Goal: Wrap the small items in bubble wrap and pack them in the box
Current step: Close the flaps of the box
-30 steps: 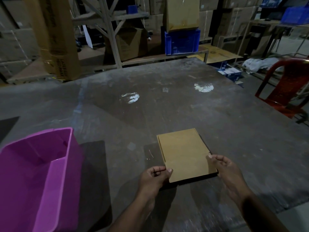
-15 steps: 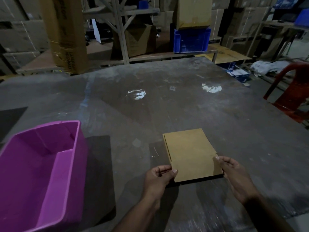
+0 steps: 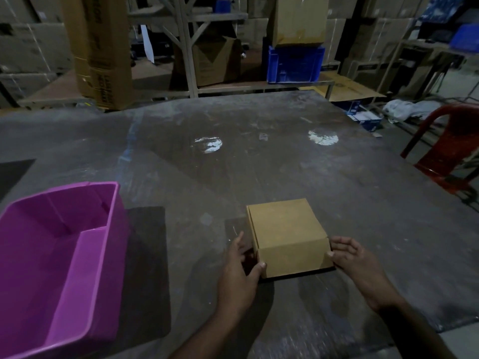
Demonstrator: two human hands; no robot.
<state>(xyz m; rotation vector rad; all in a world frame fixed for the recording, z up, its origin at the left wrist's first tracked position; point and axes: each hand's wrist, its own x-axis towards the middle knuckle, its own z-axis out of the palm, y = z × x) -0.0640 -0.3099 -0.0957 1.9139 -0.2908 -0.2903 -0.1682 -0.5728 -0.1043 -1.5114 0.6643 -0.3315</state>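
1 brown box [image 3: 287, 237], 1 purple bin [image 3: 59, 255] at 9 o'clock, 2 hands, 1 red chair [image 3: 451, 151], maybe 2 blue crates — dim.

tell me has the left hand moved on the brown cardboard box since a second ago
Yes. The left hand has slid from the brown cardboard box's near edge round to its left side, toward the purple plastic bin.
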